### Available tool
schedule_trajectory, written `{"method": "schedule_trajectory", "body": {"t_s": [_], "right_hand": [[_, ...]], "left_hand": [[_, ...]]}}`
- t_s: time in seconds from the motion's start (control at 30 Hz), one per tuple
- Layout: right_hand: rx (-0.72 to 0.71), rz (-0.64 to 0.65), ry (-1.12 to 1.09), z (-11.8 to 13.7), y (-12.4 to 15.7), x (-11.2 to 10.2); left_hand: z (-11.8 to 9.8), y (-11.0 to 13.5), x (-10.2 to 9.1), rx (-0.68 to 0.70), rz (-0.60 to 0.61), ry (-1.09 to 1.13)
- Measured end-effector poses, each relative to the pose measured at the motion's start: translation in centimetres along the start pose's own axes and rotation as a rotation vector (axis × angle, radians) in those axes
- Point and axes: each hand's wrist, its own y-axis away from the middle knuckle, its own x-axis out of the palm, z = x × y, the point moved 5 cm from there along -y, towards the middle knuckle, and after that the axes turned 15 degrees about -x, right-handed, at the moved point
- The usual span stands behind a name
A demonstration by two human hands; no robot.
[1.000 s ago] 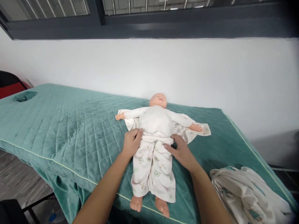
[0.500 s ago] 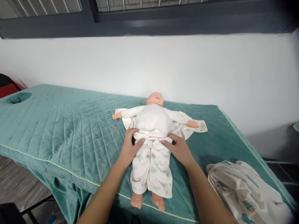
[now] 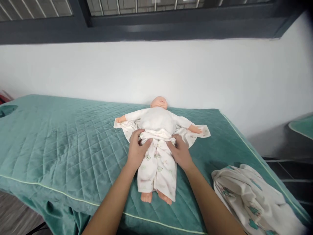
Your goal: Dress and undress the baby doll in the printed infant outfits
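A baby doll lies on its back on a teal quilted bed, head toward the white wall, arms spread. It wears a white top and white printed trousers. An open printed garment is spread under its torso. My left hand pinches the trousers' waistband at the doll's left-side hip. On the other hip my right hand grips the same waistband. Both hands have fingers curled on the cloth.
A crumpled white cloth with teal print lies at the bed's near right corner. The bed's front edge runs just below the doll's feet. A white wall and dark window frame stand behind. Another teal surface shows at far right.
Both hands have drawn the trousers' waistband further up the doll's waist and moved closer together. The doll sits further up the bed, and the view has shifted to the right.
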Motion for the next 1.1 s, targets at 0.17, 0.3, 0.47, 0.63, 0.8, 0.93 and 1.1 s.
{"method": "schedule_trajectory", "body": {"t_s": [0.17, 0.3, 0.47, 0.63, 0.8, 0.93, 1.1], "right_hand": [[-0.018, 0.005, -0.061, -0.9, 0.0, 0.6], [-0.070, -0.015, -0.002, -1.3, -0.1, 0.8], [-0.132, -0.037, 0.085, -1.3, -0.3, 0.7], [-0.165, -0.047, 0.141, -1.1, -0.4, 0.6], [-0.175, -0.056, 0.206, -0.9, -0.2, 0.6], [-0.119, -0.078, 0.228, -1.2, -0.1, 0.6], [-0.063, -0.078, 0.169, -0.7, 0.1, 0.3]], "left_hand": [[-0.2, -1.4, 0.3, 0.083, -0.015, -0.053], [-0.1, -1.3, 0.0, 0.149, -0.047, -0.137], [-0.6, -0.6, -0.1, 0.166, -0.079, -0.233], [-1.0, 1.8, -0.7, 0.191, -0.071, -0.301], [-0.5, 5.3, -1.5, 0.214, -0.046, -0.361], [0.0, 5.8, -1.3, 0.150, 0.013, -0.313], [0.0, 5.0, -1.0, 0.143, 0.008, -0.287]]}}
